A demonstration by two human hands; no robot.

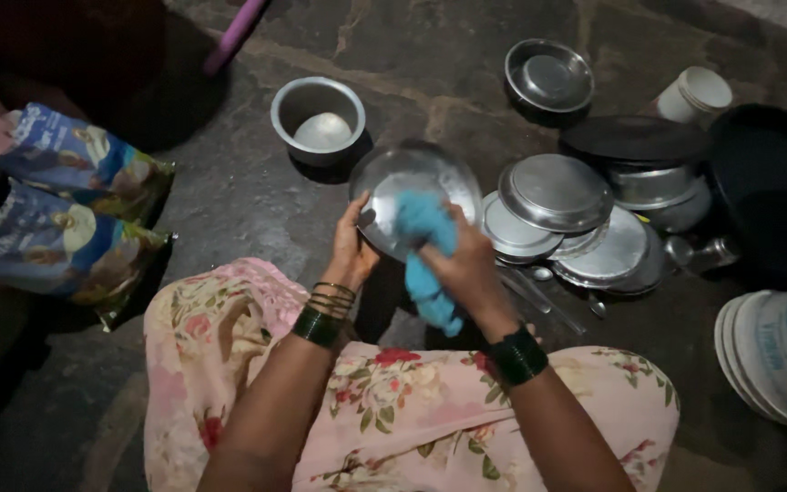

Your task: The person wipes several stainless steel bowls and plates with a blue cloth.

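Down low, the right hand (468,264) has its grip clamped on a blue cloth (425,251), pressing it into the steel plate (412,182). The left hand (352,251) grips the plate's near rim, holding it tilted above the stone floor (229,200). Just right lies a pile of steel plates (562,214); farther back sits a steel bowl (318,118).

Both hands, left (352,251) and right (466,264), curled closed, forearms angled inward.
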